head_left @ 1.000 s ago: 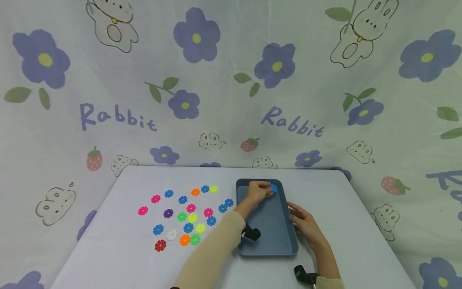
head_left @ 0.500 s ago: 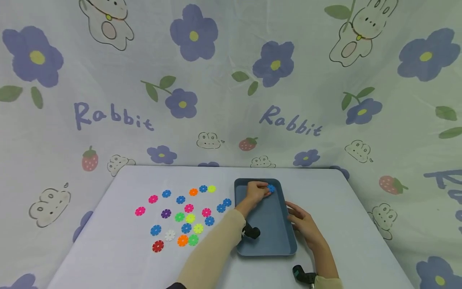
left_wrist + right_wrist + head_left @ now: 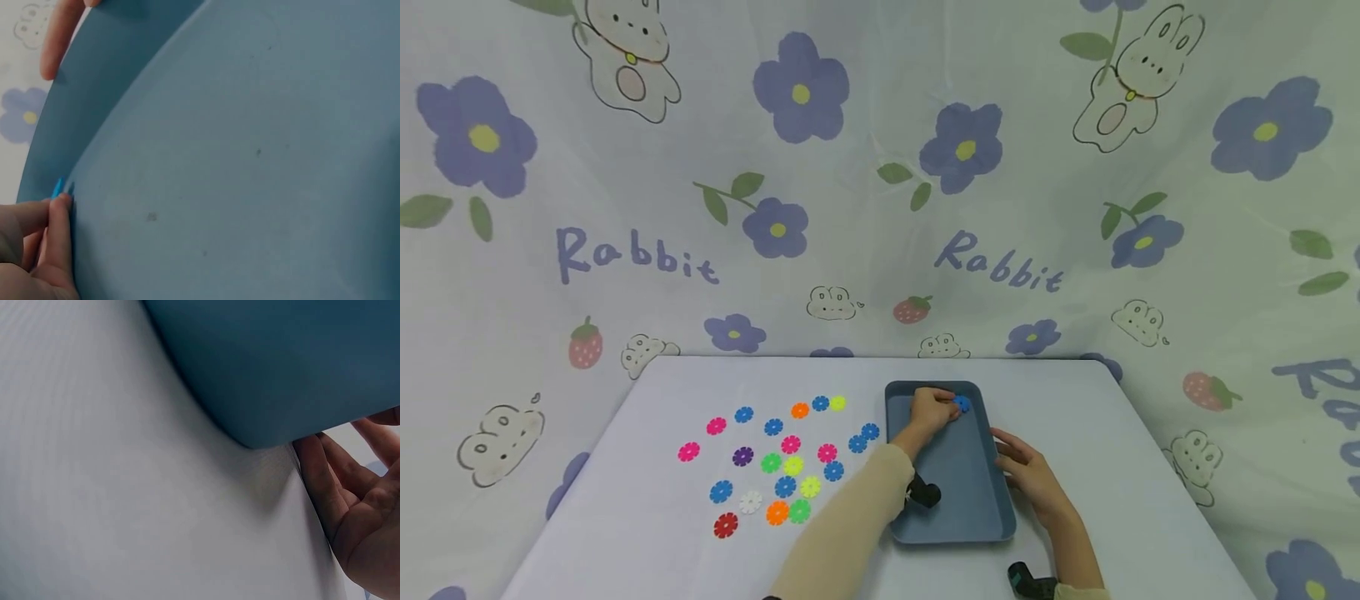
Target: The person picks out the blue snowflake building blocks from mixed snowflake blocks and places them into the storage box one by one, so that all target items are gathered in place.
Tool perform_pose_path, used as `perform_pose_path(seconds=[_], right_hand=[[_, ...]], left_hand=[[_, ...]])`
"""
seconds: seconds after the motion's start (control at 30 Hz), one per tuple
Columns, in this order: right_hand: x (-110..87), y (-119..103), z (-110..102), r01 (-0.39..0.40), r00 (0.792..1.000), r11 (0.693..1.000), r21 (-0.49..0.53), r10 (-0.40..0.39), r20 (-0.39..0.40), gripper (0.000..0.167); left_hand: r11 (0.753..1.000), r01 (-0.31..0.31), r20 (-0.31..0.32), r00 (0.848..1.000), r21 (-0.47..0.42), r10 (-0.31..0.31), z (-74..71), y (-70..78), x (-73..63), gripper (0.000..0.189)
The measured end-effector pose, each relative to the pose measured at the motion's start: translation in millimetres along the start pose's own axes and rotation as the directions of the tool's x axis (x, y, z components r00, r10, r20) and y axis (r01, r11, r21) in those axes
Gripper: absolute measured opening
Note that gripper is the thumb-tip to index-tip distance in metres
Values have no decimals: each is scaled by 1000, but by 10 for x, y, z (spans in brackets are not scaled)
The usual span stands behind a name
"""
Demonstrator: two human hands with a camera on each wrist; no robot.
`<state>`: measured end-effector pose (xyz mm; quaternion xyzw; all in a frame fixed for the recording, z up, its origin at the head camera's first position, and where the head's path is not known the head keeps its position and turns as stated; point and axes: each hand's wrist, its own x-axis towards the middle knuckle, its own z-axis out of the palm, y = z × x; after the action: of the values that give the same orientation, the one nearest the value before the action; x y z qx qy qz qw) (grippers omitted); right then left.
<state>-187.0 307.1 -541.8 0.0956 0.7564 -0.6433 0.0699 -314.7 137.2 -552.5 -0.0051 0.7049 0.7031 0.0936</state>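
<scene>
A person's left hand reaches into a blue-grey tray and pinches a blue disc with a notched edge between thumb and fingers. The disc is at the tray's far right corner; whether it touches the tray floor is hard to tell. The right hand is beside the tray's right wall, its fingers extended loosely and touching the outside.

Left of the tray, 22 loose discs lie scattered on a white table: 8 blue, 4 pink, 3 yellow, 2 orange, 2 green, 1 purple, 1 white and 1 red, the red being nearest. Beige sleeves cover the forearms. Behind the table's far edge hangs a pale cloth printed with purple flowers, rabbits, strawberries and the word "Rabbit".
</scene>
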Motion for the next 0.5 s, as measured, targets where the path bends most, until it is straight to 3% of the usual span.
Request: perform_pose_path(seconds=[0.33, 0.5], right_hand=[[18, 15, 4, -14, 1000, 1000, 2, 14, -21, 51], [8, 21, 3, -18, 1000, 1000, 6, 19, -16, 52]], left_hand=[[999, -5, -39, 999, 44, 6, 44, -32, 35, 19], [995, -34, -63, 997, 97, 40, 51, -45, 8, 15]])
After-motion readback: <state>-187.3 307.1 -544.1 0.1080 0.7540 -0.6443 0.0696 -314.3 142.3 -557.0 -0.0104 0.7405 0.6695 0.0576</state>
